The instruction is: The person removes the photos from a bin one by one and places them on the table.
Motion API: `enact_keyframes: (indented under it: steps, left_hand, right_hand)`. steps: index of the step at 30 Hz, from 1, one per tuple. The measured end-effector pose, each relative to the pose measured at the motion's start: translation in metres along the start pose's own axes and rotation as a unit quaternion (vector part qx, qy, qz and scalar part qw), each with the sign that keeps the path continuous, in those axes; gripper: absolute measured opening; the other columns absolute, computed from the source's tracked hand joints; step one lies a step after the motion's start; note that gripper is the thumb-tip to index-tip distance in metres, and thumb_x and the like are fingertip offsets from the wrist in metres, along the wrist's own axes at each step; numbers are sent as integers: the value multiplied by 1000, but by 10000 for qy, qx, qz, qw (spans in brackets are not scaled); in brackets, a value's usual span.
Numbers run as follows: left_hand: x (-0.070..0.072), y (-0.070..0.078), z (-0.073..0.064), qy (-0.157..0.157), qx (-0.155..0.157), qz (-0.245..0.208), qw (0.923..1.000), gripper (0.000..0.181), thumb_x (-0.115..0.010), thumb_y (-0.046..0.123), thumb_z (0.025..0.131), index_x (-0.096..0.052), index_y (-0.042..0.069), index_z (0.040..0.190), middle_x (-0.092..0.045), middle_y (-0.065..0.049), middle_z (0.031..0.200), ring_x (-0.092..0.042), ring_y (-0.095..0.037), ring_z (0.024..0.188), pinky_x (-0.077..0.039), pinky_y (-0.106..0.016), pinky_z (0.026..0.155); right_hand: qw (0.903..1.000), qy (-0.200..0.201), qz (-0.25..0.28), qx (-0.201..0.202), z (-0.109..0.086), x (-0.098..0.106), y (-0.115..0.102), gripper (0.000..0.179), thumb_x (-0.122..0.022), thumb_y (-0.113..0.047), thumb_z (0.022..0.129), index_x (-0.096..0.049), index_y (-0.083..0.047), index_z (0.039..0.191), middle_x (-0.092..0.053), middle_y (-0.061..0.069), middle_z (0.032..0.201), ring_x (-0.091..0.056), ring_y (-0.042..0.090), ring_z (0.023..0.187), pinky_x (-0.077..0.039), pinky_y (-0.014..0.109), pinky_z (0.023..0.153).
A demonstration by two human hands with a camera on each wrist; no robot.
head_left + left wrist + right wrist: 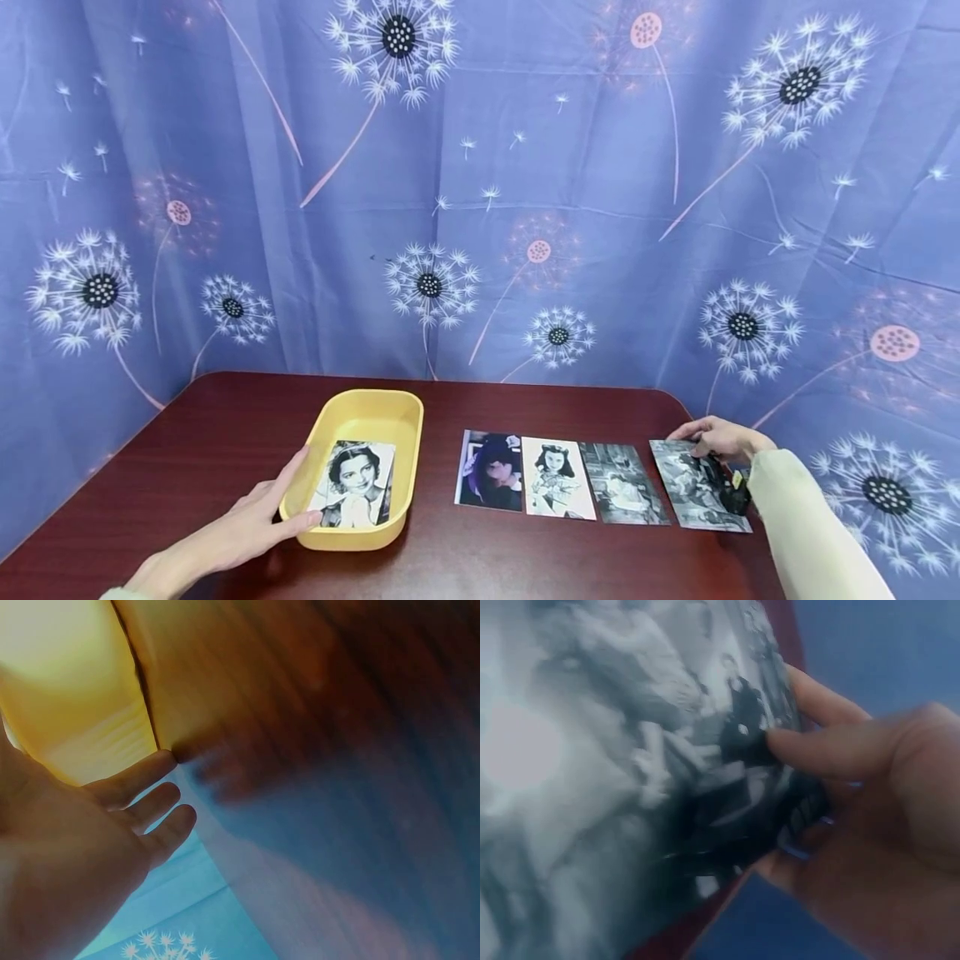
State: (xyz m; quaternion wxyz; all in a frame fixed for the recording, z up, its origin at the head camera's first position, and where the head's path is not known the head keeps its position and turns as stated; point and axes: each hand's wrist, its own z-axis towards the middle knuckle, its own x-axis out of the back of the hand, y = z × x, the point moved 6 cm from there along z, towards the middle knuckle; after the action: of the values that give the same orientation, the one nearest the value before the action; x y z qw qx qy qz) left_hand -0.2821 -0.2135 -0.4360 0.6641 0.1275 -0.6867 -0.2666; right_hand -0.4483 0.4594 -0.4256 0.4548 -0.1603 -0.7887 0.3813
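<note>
On the left, a yellow plastic tray (360,546) holds a black-and-white portrait photo (360,479). My left hand (255,521) lies along the tray's left side, its thumb at the near rim. The left wrist view shows its fingers (154,806) fairly straight beside the tray's wall. At the far right, my right hand (723,437) pinches the edge of a black-and-white photo (693,487), thumb on the printed face and fingers behind, as the right wrist view shows (675,765). The photo's lower right is partly covered by the wrist camera.
Between tray and right hand, three photos lie side by side: a purple-toned one (491,479), a light portrait (558,483) and a grey scene (626,483). The dark red table (450,567) ends near a blue dandelion-patterned curtain (480,208) behind and at the sides.
</note>
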Motion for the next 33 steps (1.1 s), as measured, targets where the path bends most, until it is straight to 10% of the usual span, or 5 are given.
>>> enact_keyframes:
  steps: [3,11,16,24,33]
  left_hand:
    - [1,1,0,13,5,50,10000,95,-64,52,87,-8,20,157,-44,-30,137,-47,-43,122,-44,-56,84]
    - [3,0,-5,64,37,83,9999,95,-64,53,87,-8,20,157,-45,-30,136,-48,-42,121,-44,-55,83]
    - [4,2,-3,83,16,103,9999,95,-64,54,86,-9,21,156,-45,-29,137,-48,-42,121,-44,-56,85]
    - [6,4,-1,247,-157,205,9994,94,-64,54,85,-15,17,156,-50,-28,132,-53,-38,116,-45,-52,83]
    - [6,5,-3,50,-65,35,10000,94,-64,53,86,-13,17,156,-44,-31,137,-49,-44,121,-44,-57,86]
  right_hand:
    - [9990,359,-249,34,3,-2,1,41,-55,7,82,-58,11,123,-61,30,116,-29,5,46,-31,22,44]
    - [9884,881,-1145,463,17,-9,-16,28,-64,5,79,-64,15,105,-63,32,107,-53,14,88,-42,27,68]
    - [9845,1305,-1153,181,17,-14,-14,24,-71,2,76,-62,13,94,-64,17,82,-49,11,69,-42,29,66]
    - [9471,2196,-2339,-74,15,-13,-28,26,-79,-20,71,-63,-4,83,-59,0,68,-48,15,69,-35,38,72]
    - [9849,1345,165,1073,58,-42,-123,35,-65,-19,92,-61,8,115,-67,19,89,-61,15,70,-52,30,61]
